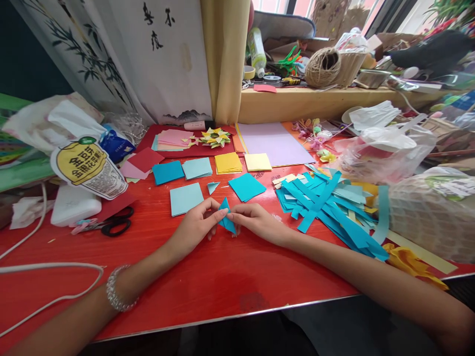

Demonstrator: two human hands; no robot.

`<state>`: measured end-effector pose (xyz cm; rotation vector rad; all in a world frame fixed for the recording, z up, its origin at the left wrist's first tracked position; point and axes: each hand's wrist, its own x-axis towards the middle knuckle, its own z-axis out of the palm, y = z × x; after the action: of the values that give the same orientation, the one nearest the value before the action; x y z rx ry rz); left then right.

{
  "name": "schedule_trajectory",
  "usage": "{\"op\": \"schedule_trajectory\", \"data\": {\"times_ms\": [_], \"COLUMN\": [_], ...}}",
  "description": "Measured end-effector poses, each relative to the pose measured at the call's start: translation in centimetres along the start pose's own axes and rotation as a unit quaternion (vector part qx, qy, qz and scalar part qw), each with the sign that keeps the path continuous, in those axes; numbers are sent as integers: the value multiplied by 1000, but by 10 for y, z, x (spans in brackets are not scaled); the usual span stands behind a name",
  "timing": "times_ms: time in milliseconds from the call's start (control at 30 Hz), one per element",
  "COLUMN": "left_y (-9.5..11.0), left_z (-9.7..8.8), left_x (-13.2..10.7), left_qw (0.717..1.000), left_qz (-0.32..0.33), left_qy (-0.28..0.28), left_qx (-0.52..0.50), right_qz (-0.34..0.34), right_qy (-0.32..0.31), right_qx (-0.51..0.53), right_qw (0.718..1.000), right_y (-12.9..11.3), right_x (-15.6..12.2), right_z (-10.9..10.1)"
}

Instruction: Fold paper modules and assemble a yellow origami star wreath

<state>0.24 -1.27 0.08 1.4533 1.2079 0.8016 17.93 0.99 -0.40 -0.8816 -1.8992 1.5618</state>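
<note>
Both my hands meet over the red table on a small folded blue paper piece. My left hand pinches its left edge with fingertips together. My right hand pinches the right side, fingers curled. The piece is pointed and stands tilted between the fingertips. Just beyond it lie a light blue square, a darker blue square and a tiny folded light blue piece. A bracelet sits on my left wrist.
Cut blue paper strips pile up at the right beside plastic bags. Yellow squares, pink sheets and a paper flower lie further back. Black scissors and a white cable are at the left.
</note>
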Motion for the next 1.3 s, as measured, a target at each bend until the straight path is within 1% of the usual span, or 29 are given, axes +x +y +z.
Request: {"op": "schedule_trajectory", "data": {"times_ms": [133,400,500,600,700,733,767,800,833,867,900,933,967,1000,1033,1067,1100,1133,1200,1300], "left_y": [2,2,4,7,8,7,7,6,6,5,4,4,3,3,2,1,0,-1,-4,-5], "left_z": [-1,0,1,0,0,0,0,0,0,-1,-2,-3,-5,-6,-8,-9,-11,-12,-13,-13], "left_x": [-2,-3,-3,-3,-3,-3,-3,-3,-3,-3,-3,-2,-2,-2,-1,0,0,1,2,1], "left_qw": [1000,1000,999,994,984,984,987,994,999,998,985,963,937,912,891,877,870,869,877,896], "left_qz": [18,0,-18,-41,-65,-68,-61,-39,-2,48,107,170,229,277,314,339,351,353,345,318], "left_qy": [11,19,2,-21,-65,-77,-75,-53,-13,34,76,102,107,96,75,55,36,21,5,7], "left_qx": [-1,-23,-45,-98,-151,-147,-127,-87,-30,38,111,180,240,287,319,338,345,345,334,310], "right_qz": [-2,15,25,35,15,8,6,9,16,24,30,33,32,29,26,23,21,20,14,-6], "right_qy": [-4,0,-5,-12,-20,-22,-23,-21,-18,-13,-8,-3,1,4,7,10,14,18,29,34], "right_qx": [6,32,56,91,108,109,110,111,113,117,124,131,139,147,152,153,151,145,133,120], "right_qw": [1000,999,998,995,994,994,994,994,993,993,992,991,990,989,988,988,988,989,991,992], "right_y": [-4,-2,-4,-4,-4,-4,-4,-4,-3,-3,-2,-1,0,1,2,2,3,3,3,3], "right_x": [-1,-2,-3,-3,-4,-4,-4,-4,-4,-4,-3,-3,-2,-2,-1,-1,-1,0,0,-1], "right_z": [1,1,1,0,0,0,0,1,1,1,1,1,1,1,1,1,1,1,1,1]}}
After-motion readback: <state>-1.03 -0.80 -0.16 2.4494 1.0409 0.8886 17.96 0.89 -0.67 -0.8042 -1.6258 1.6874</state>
